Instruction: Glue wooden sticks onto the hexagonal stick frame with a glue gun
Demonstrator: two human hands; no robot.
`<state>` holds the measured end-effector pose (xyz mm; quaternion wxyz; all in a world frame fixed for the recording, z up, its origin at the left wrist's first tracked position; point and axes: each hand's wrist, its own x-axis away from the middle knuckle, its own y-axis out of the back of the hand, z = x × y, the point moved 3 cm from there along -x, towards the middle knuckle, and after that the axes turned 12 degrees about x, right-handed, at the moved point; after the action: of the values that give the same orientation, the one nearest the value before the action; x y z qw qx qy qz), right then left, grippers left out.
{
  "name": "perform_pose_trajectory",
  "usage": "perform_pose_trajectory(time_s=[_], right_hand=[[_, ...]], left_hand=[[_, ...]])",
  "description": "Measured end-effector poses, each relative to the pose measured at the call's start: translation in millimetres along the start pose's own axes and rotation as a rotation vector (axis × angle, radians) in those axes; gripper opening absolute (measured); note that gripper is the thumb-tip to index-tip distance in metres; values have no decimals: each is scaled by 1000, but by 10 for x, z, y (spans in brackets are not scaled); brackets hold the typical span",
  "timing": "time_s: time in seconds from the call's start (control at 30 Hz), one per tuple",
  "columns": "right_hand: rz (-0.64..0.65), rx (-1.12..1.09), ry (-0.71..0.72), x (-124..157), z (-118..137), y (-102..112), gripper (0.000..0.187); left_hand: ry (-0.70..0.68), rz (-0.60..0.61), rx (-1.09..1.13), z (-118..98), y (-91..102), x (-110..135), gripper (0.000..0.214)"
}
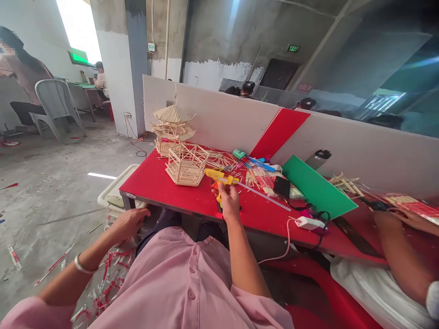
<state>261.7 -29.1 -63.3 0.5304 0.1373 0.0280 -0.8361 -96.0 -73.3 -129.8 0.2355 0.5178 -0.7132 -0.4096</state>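
Note:
My right hand (pixel 229 201) is wrapped round the handle of a yellow hot glue gun (pixel 215 174) above the red table's front edge. A long, clear glue stick (pixel 264 195) runs out of its back end. The nozzle points left, close to a six-sided frame of thin wooden sticks (pixel 187 167). Behind that frame stands a tiered pagoda model (pixel 172 119) of similar sticks. My left hand (pixel 128 225) is low beside the table's left corner, its fingers loosely bent and apart, with nothing visible in them. Its lower fingers are partly hidden.
Loose sticks (pixel 219 159), a green board (pixel 317 189), a black phone (pixel 281 187) and a white power strip (pixel 310 224) lie on the red table (pixel 144 180). A co-worker's arm (pixel 398 242) is at right. A pale bin (pixel 118 187) stands left; wrappers (pixel 106 278) litter the floor.

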Motion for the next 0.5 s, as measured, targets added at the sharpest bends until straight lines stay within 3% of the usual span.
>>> perform_pose_trajectory(time_s=[0.07, 0.13, 0.2, 0.3, 0.4, 0.5], right_hand=[[-17, 25, -3, 14, -33, 91, 64], [-26, 51, -2, 20, -66, 136, 65], [-25, 74, 0, 36, -100, 136, 65], [10, 110, 2, 90, -149, 67, 64], [60, 147, 12, 162, -175, -22, 65], [97, 186, 32, 224, -163, -60, 67]], left_hand=[[-39, -26, 21, -250, 87, -365, 27], [-29, -208, 40, -445, 196, -690, 46], [-47, -293, 81, -572, 227, -961, 36], [48, -342, 76, -627, 140, -1282, 23], [120, -331, 47, -696, -14, -1484, 21], [105, -281, 44, -775, -74, -1429, 22]])
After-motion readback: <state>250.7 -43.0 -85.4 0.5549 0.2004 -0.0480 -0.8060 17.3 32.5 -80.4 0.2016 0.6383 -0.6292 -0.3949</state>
